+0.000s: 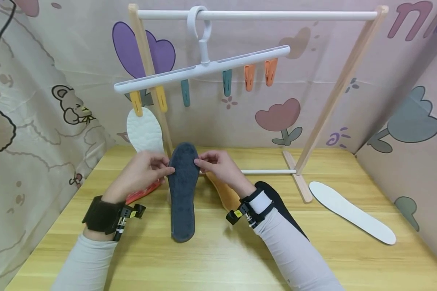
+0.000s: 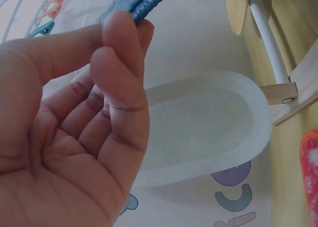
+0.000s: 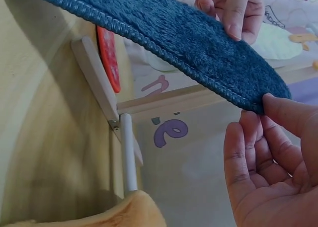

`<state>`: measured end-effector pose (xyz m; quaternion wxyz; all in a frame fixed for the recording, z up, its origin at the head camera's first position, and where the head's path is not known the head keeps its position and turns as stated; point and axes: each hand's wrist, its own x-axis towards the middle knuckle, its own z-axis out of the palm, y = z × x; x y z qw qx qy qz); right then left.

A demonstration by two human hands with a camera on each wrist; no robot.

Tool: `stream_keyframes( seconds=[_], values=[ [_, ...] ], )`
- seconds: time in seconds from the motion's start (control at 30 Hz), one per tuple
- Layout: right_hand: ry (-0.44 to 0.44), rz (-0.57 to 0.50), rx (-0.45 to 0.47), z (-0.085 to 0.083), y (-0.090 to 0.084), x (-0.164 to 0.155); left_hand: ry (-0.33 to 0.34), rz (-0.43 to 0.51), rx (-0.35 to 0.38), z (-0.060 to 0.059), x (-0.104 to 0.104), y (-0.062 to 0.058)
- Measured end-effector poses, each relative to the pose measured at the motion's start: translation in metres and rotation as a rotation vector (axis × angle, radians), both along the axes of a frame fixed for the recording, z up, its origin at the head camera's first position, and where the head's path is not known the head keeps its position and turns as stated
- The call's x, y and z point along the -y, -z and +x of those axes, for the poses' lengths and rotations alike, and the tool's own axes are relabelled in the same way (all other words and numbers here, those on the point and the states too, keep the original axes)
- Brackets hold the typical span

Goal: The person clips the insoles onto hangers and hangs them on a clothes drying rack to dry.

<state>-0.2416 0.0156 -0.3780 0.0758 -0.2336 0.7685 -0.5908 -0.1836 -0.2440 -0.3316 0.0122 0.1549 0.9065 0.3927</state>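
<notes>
A dark grey fuzzy insole (image 1: pixel 183 194) hangs upright above the table between both hands. My left hand (image 1: pixel 145 171) pinches its left edge near the upper end, thumb in front. On the opposite edge, slightly higher, my right hand (image 1: pixel 220 167) pinches it between thumb and fingers. Stitched edging and plush pile show on the insole (image 3: pixel 174 43) in the right wrist view. Behind the left hand, a white insole (image 1: pixel 144 129) hangs from a yellow clothespin (image 1: pixel 136 103) on the white hanger (image 1: pixel 167 77); its lower part is hidden in the head view.
The hanger hooks over a rack's white top bar (image 1: pixel 276 15) and carries teal clothespins (image 1: pixel 227 83) and orange ones (image 1: pixel 249 77). On the table lie a red insole (image 1: pixel 143 193), a tan insole (image 1: pixel 223 192), a black insole (image 1: pixel 280 206) and another white insole (image 1: pixel 351 212).
</notes>
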Motion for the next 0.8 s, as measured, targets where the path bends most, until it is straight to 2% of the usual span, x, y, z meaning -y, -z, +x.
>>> stream_keyframes(
  seconds=[0.43,0.8],
  values=[
    [-0.046,0.014,-0.106,-0.006,-0.022,0.004,-0.065,0.013,-0.070,0.005,0.006,-0.007],
    [-0.023,0.062,-0.161,-0.009,-0.044,0.011,-0.104,-0.008,-0.136,0.007,0.010,-0.015]
  ],
)
